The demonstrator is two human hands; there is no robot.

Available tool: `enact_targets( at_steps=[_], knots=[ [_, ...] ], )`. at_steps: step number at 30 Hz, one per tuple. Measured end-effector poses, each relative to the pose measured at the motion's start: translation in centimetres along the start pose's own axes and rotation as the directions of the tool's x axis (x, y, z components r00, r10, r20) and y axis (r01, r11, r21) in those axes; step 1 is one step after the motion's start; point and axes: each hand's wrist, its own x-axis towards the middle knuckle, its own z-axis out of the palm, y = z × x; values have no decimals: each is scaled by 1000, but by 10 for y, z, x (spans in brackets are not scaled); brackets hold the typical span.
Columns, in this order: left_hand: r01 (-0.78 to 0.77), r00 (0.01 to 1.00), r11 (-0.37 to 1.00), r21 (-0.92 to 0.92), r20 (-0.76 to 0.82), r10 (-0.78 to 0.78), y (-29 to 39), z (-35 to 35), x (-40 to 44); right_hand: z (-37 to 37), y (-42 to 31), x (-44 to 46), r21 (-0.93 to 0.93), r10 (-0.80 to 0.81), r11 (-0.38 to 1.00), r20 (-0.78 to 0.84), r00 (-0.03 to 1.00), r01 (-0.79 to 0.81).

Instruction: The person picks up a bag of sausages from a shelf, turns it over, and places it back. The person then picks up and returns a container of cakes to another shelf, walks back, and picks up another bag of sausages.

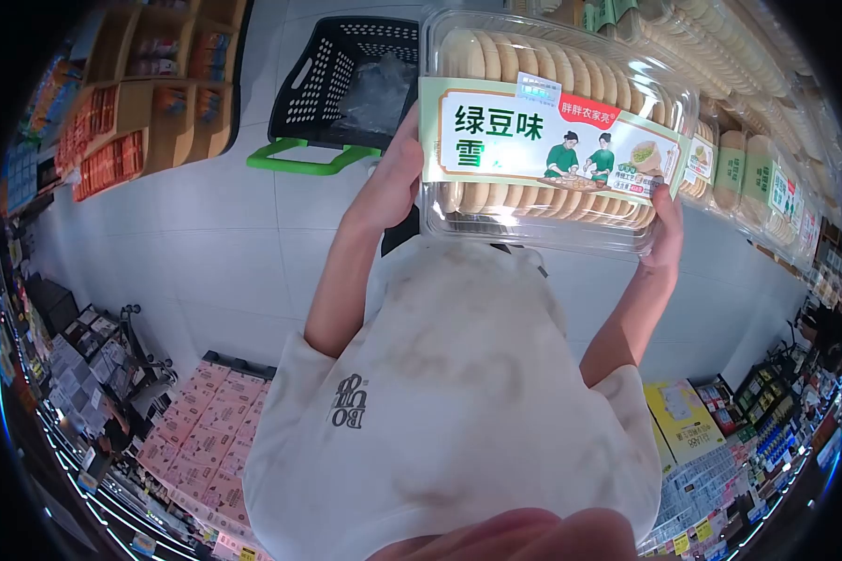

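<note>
Both my hands hold up a clear plastic box of round pale pastries [543, 131], packed in rows. A green and white paper band with Chinese lettering wraps its middle. My left hand [398, 178] grips the box's left side, its fingers partly hidden behind the plastic. At the lower right corner, my right hand [664, 229] is closed on the box's edge. Just left of the box, on the floor, stands a black shopping basket [304, 93] with a green handle [318, 161]; clear plastic packaging [374, 93] lies inside.
Stacked similar pastry boxes [767, 182] fill the display at the upper right. Wooden shelves [154, 112] with packaged snacks stand at the upper left. Pink cartons [201, 439] are piled at the lower left, and a yellow box [683, 421] stands at the lower right. Pale floor tiles [225, 252] lie between.
</note>
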Motion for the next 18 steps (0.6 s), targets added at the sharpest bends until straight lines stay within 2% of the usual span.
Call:
enact_targets(
  at_steps=[4,9,15,18],
  knots=[
    [-116,988,982,152,114,99,8,2,5,-9,6,6,73,29,997,1,1000,-29],
    [-104,981,986,133,179,80,13,3,-2,-24,12,14,194,73,978,14,997,-74],
    [-132,976,981,140,192,104,12,2,-4,-28,6,15,237,-2,971,149,989,-34],
    [-156,973,983,93,185,137,14,3,-4,-29,2,12,209,-2,978,138,990,-27]
  ],
)
